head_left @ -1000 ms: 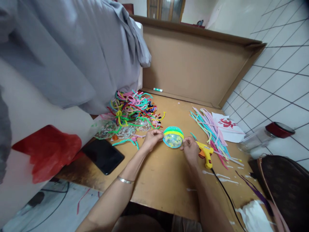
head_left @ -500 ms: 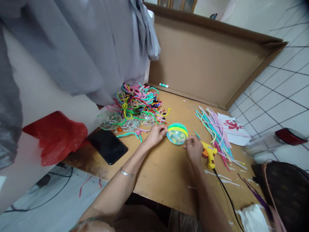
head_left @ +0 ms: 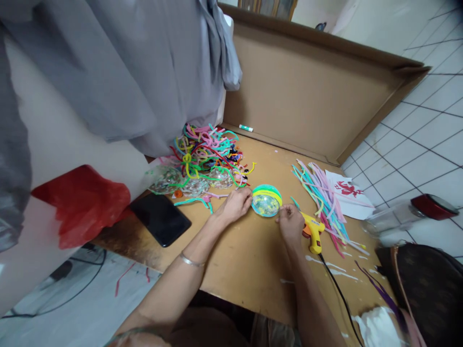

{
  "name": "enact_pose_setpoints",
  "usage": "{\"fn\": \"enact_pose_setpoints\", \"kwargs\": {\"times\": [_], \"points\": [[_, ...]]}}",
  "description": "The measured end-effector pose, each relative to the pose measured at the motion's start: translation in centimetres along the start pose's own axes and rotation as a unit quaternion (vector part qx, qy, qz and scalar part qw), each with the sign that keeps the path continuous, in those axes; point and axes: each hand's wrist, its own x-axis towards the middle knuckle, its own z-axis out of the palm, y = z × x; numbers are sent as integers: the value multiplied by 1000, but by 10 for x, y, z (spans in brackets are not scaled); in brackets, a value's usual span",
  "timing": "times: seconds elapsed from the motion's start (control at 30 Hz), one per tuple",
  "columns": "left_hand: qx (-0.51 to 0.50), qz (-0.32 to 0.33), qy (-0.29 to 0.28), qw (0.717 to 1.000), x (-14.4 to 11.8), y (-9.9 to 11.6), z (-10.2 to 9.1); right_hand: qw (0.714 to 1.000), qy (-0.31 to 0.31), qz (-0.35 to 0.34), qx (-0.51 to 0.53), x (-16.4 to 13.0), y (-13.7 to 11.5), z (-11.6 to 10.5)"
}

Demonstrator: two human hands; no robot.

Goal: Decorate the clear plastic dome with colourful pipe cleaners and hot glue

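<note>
A clear plastic dome with green, yellow and blue pipe cleaners laid along its curve and rim is between my hands, above the tabletop. At its left edge my left hand is closed, with thumb and fingertips pinching the rim. My right hand pinches at the lower right edge, where the blue pipe cleaner runs. The fingers partly hide both contact spots. Just right of my right hand lies a yellow hot glue gun, its black cord trailing toward the front edge.
Left of my hands are a tangled heap of pipe cleaners, several clear domes and a black phone. To the right lie straight pipe cleaners, a paper with a red figure, a bottle and a brown bag. Cardboard stands behind.
Both hands stay at the dome's edges with almost the same grip. The dome appears shifted very slightly to the right, along with a small movement of the view.
</note>
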Motion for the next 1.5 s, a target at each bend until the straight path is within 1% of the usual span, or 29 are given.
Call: {"fn": "enact_pose_setpoints", "kwargs": {"times": [0.1,0.3,0.53,0.63,0.77,0.83,1.07,1.2,1.3,1.4,1.5], "points": [[-1,0,4,1000,1,-2,1,1000,-7,-5,0,0,-1,0],[0,-32,7,999,0,2,-1,1000,-2,-20,17,-1,0,0],[-29,-61,23,997,-1,4,2,1000,-10,-14,18,-2,-4,-3],[-29,-68,31,997,-2,4,4,1000,0,-15,-9,-4,-7,-2],[-32,-62,35,997,-2,4,6,996,31,-30,-85,-6,-10,0],[-31,-62,38,997,-2,4,7,994,33,-32,-100,-6,-9,1],[-44,-82,41,995,-1,4,6,999,-3,-14,-37,-2,-1,-1],[-49,-100,45,993,-1,4,7,1000,-7,-6,-13,-2,-3,-1],[-58,-96,44,993,-1,3,7,1000,-8,4,8,-2,-4,-2],[-77,-92,37,992,0,1,6,999,-7,15,42,-2,-3,-1],[-97,-106,26,989,1,-1,5,997,-15,27,78,-1,0,0]]}}
